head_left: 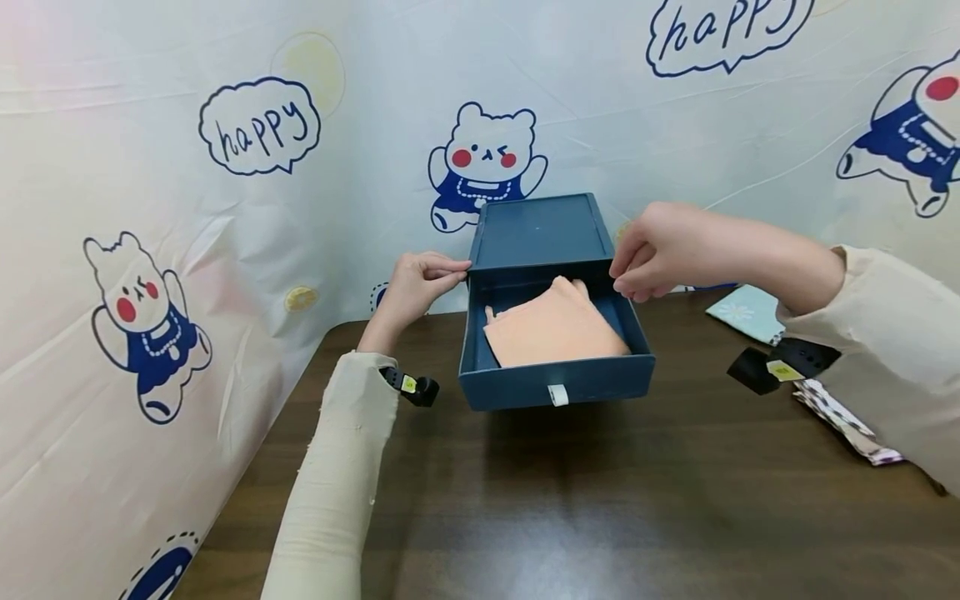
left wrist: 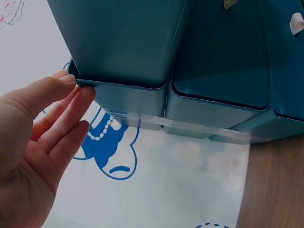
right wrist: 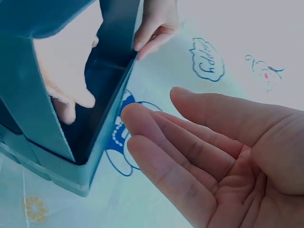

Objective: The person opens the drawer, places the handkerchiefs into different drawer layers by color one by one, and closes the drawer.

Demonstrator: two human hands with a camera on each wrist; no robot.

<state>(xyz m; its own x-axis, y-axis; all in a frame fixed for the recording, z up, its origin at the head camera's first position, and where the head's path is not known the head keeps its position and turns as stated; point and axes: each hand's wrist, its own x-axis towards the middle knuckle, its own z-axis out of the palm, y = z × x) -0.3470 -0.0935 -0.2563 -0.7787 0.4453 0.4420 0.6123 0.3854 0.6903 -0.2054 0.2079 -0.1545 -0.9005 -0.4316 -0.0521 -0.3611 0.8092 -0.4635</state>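
Note:
A dark blue drawer box (head_left: 540, 229) stands against the backdrop, with its top drawer (head_left: 480, 392) pulled out. In the drawer lies a folded peach cloth (head_left: 555, 329), its back part bunched up. My left hand (head_left: 420, 287) pinches the upper left edge of the box between thumb and fingers. The left wrist view shows that thumb on a corner of the blue drawer box (left wrist: 126, 42). My right hand (head_left: 660, 250) hovers by the box's right side with loosely bent fingers. Nothing lies in its fingers (right wrist: 161, 166) in the right wrist view.
A white pull tab (head_left: 558, 395) sits on the drawer front. To the right, a pale green folded cloth (head_left: 742, 312) and a patterned folded cloth (head_left: 843, 421), partly behind the right sleeve, lie on the dark wooden table (head_left: 570, 508). A printed backdrop (head_left: 375, 83) rises behind.

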